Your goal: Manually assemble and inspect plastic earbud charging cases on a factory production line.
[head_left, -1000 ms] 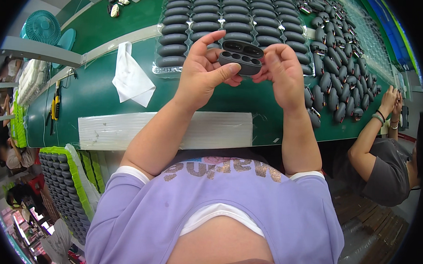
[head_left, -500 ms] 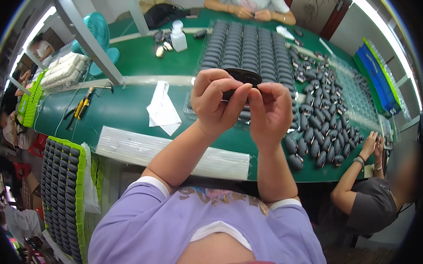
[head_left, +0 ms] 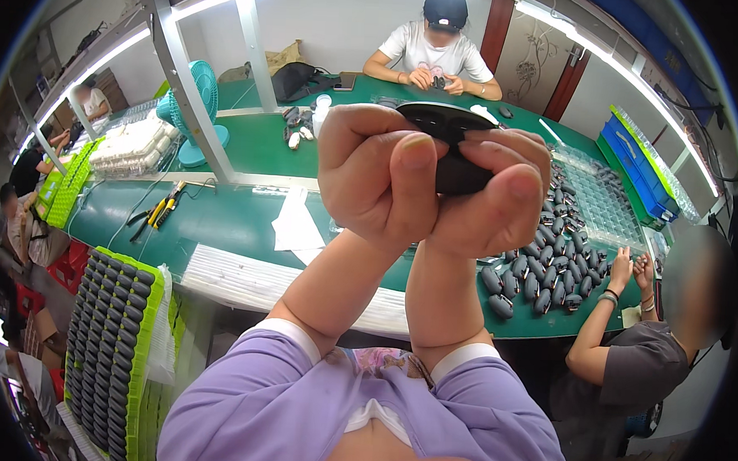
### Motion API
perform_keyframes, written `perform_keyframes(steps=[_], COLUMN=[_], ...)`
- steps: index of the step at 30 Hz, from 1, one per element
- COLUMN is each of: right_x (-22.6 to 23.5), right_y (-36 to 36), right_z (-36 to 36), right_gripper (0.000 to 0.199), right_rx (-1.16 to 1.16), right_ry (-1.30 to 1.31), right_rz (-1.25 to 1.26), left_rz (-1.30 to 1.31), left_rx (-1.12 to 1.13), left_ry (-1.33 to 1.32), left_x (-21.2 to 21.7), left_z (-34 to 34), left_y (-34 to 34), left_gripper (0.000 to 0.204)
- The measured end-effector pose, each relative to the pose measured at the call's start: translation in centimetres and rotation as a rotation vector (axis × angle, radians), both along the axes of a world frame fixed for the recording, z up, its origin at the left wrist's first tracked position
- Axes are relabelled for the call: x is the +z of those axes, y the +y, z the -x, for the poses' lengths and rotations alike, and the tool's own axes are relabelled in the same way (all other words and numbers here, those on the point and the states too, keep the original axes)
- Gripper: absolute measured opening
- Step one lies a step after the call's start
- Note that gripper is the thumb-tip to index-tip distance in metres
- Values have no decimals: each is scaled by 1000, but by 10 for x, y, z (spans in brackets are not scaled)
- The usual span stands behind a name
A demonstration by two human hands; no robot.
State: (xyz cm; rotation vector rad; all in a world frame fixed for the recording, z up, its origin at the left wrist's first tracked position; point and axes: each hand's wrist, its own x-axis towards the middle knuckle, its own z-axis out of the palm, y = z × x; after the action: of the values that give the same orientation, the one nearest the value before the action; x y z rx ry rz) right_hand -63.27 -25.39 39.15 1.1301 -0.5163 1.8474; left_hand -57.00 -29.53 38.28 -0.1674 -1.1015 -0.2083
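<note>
Your left hand (head_left: pixel 375 177) is curled almost closed, thumb upright in front, gripping the left side of 1 dark case (head_left: pixel 463 177). Your right hand (head_left: pixel 502 191) is curled the same way, thumb and bent fingers on the case's right side. Wrists close together; the 2 hands hold the case up above the green table (head_left: pixel 115 207). A glossy black part shows over your fingers: probably the raised lid (head_left: pixel 444 113), though your fingers cover too much to be sure.

Left of your forearms, a white cloth (head_left: pixel 295 227) lies on the table. Nearer you, a long white ridged strip (head_left: pixel 227 278) runs along the edge. Farther left, yellow-and-black hand tools (head_left: pixel 171 205).

Right side: a loose pile of dark cases (head_left: pixel 548 275); past it, a clear compartment tray (head_left: pixel 598 203), then a blue bin (head_left: pixel 627 163). Right of those, a co-worker in dark grey (head_left: pixel 639 358), hands raised at the table edge.

Across the table, a person in a white shirt (head_left: pixel 434 56), hands close together. Back left, a teal fan (head_left: pixel 200 99). Low left, a green-rimmed tray (head_left: pixel 146 336) carries rows of dark cases.
</note>
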Motion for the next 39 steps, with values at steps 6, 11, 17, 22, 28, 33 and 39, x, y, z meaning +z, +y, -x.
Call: perform_keyframes(steps=[6,11,17,22,28,33,39], right_x=[12,18,24,12,-32,-94,-157], right_y=[12,16,7,-10,-14,-9,-13], right_z=[-12,-11,-4,8,38,61,65], right_gripper=[43,45,38,38,43,31,24], right_rx=[43,72,188,143,-22,-123,-85], right_ry=[-26,-52,-81,-106,-258,-210,-57], right_rz=[35,-22,22,7,-315,-370,-632], left_rz=[-119,-87,-130,-332,-389,-694,-1089], left_rx=[-365,-325,-226,-231,-295,-738,-1278], left_ry=[138,119,116,98,-273,-320,-562], left_x=[23,34,34,22,-31,-103,-161], left_z=[0,1,5,18,26,27,9], left_y=[20,20,17,13,-8,7,-21], left_gripper=[53,54,53,61,17,55,55])
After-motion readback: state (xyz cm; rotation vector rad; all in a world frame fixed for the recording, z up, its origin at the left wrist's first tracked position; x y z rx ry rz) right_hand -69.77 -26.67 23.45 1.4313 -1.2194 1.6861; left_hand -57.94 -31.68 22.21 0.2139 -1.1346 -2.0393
